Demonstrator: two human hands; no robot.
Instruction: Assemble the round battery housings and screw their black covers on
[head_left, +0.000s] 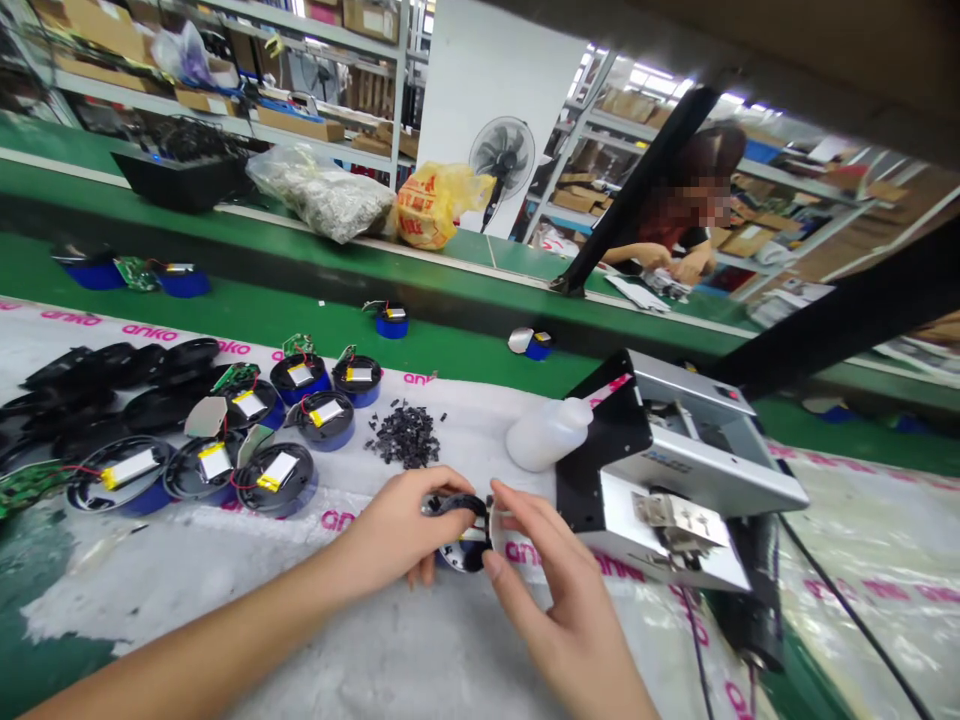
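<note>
My left hand (420, 515) grips a round black-and-blue housing (466, 553), tilted up above the covered bench. With thumb and fingertips my right hand (551, 570) holds the rim of a pale round disc (497, 528) against the open side of that housing. The housing's inside is mostly hidden by my fingers. To the left stand several like housings (326, 415), with silver battery packs (279, 470) and wired circuit boards (236, 375). Just beyond my hands lies a heap of small black parts (405, 435).
A white plastic bottle (547, 435) leans by a grey-and-black machine (675, 450) on the right. Black round covers (112, 390) are piled at left. Bags (322, 190) and a black bin (180, 170) rest on the back ledge. Another person (675, 220) works beyond a slanted post.
</note>
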